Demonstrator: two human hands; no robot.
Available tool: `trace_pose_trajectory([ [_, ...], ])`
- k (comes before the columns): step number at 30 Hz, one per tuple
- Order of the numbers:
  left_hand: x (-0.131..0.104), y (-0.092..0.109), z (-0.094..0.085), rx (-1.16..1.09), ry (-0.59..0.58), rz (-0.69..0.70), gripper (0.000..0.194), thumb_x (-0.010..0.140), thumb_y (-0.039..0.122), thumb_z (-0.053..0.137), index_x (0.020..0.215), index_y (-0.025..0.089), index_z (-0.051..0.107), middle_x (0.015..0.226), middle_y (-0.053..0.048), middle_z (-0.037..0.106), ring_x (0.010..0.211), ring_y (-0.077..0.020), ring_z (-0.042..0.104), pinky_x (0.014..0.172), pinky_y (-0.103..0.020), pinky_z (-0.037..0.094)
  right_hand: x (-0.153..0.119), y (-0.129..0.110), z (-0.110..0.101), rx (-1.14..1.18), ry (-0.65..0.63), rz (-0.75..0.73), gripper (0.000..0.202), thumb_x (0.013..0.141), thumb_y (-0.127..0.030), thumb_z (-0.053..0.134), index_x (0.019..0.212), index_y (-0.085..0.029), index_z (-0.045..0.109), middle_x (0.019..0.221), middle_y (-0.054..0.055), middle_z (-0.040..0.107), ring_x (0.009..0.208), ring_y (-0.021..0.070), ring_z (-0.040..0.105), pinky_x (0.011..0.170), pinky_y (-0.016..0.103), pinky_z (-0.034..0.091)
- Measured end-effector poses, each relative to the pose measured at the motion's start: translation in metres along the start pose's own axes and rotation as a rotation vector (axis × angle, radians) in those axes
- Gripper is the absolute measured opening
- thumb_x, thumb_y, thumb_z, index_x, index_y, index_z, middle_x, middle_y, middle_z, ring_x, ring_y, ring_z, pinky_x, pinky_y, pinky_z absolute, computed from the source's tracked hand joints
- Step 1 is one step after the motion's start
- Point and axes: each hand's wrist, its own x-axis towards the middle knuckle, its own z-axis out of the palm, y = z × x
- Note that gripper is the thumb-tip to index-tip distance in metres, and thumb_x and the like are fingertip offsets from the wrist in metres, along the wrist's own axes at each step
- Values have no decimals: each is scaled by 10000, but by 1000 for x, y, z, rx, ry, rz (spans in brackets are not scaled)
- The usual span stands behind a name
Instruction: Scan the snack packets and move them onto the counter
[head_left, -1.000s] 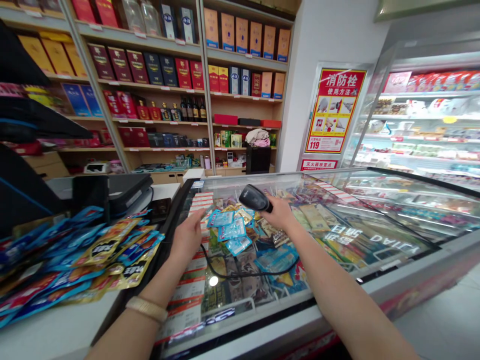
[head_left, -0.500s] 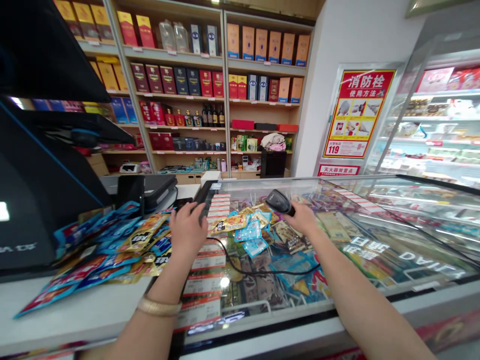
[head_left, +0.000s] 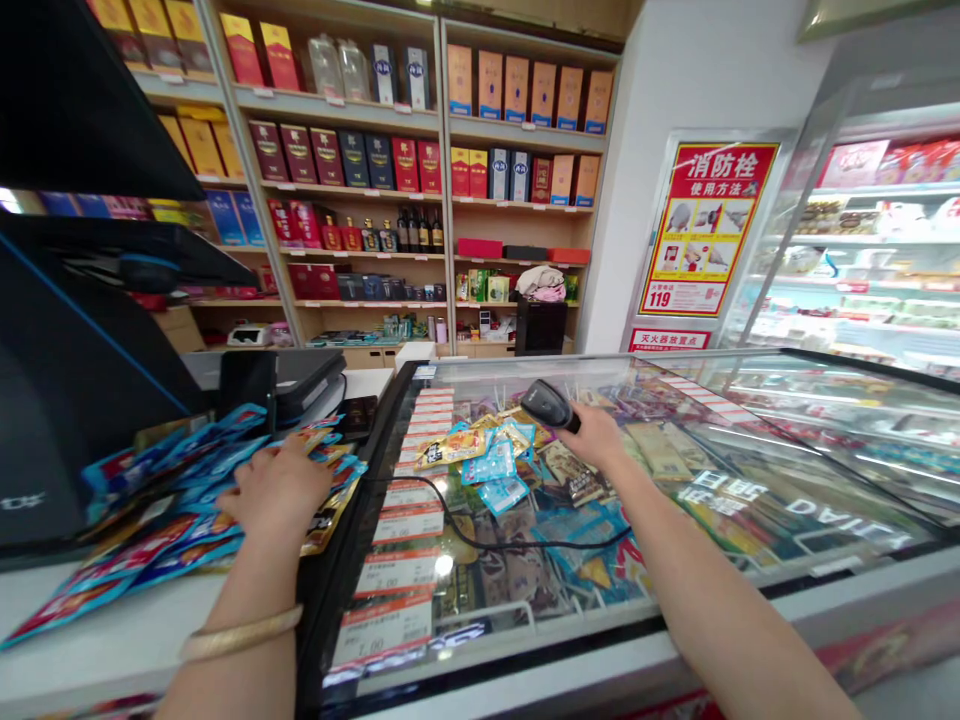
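Observation:
My left hand, with a gold bangle at the wrist, lies over a heap of blue, red and gold snack packets on the white counter. Its fingers are spread on the packets. My right hand is wrapped round the handle of a black barcode scanner, held above the glass freezer top. Left of the scanner, several blue packets and a gold packet lie on the glass. The scanner's black cable curves across the glass.
A dark checkout machine stands at the left, with a black printer-like box behind the packets. Price labels line the freezer's left side. Shelves with boxes and bottles rise behind; a lit display cooler is at the right.
My left hand has moved left, from the freezer's edge onto the heap of packets. My right hand still holds the scanner in nearly the same place. The view has shifted slightly.

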Motion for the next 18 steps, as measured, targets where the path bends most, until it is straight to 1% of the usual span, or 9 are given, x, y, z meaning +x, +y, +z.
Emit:
trace_pose_trajectory([
  [2, 4, -5, 4, -39, 16, 25, 371, 616, 367, 678, 959, 233, 637, 1058, -221, 656, 1053, -506, 547, 806, -711, 354, 0, 0, 0, 3, 14, -9, 361, 792, -370, 623, 1101, -190, 669, 984, 107, 736, 909, 274, 670, 723, 302, 444],
  [4, 7, -8, 6, -96, 21, 40, 352, 588, 329, 693, 928, 245, 660, 917, -181, 683, 995, -479, 580, 793, -667, 392, 0, -1, 0, 11, 20, -17, 360, 790, -370, 624, 1101, -194, 670, 964, 103, 739, 904, 274, 672, 723, 302, 445],
  [7, 5, -6, 0, -196, 61, 36, 291, 626, 303, 662, 907, 234, 690, 798, -151, 685, 928, -452, 611, 760, -607, 433, 0, -3, -1, 22, 23, -21, 342, 788, -370, 626, 1077, -196, 677, 942, 98, 742, 888, 276, 677, 722, 304, 447],
  [9, -1, 3, -7, -272, 145, 68, 266, 689, 296, 619, 931, 221, 699, 809, -138, 699, 925, -428, 624, 784, -587, 443, 0, -4, -2, 32, 34, -22, 342, 785, -367, 630, 1078, -195, 677, 941, 97, 742, 888, 277, 679, 729, 306, 450],
  [11, -10, 16, -11, -387, 230, 132, 280, 738, 290, 588, 984, 218, 703, 883, -119, 721, 962, -391, 633, 846, -554, 451, 0, -5, -3, 53, 44, -29, 352, 784, -362, 632, 1091, -194, 676, 939, 96, 742, 891, 277, 679, 739, 309, 455],
  [13, -20, 31, -11, -563, 242, 166, 294, 750, 287, 594, 1012, 218, 708, 969, -92, 730, 1005, -345, 637, 907, -497, 462, 0, -5, -3, 82, 54, -39, 358, 782, -357, 635, 1098, -193, 676, 936, 97, 742, 889, 277, 681, 746, 314, 461],
  [15, -29, 46, -5, -835, 150, 130, 307, 734, 288, 618, 1017, 210, 709, 1018, -69, 728, 1003, -293, 649, 928, -433, 484, 1, -7, -4, 123, 69, -58, 355, 776, -354, 644, 1091, -194, 677, 947, 97, 741, 892, 275, 681, 752, 316, 467],
  [16, -33, 53, -1, -997, 63, 84, 321, 723, 289, 630, 1024, 204, 704, 1021, -62, 728, 976, -269, 660, 915, -410, 502, 1, -8, -4, 147, 81, -71, 350, 769, -350, 650, 1082, -195, 679, 954, 96, 741, 895, 273, 680, 754, 316, 469],
  [18, -39, 64, 6, -1291, -154, -56, 359, 703, 277, 647, 1051, 195, 686, 1002, -59, 730, 897, -233, 682, 857, -386, 542, 1, -11, -5, 203, 103, -103, 326, 750, -328, 659, 1047, -197, 684, 960, 92, 739, 900, 266, 677, 758, 311, 472],
])
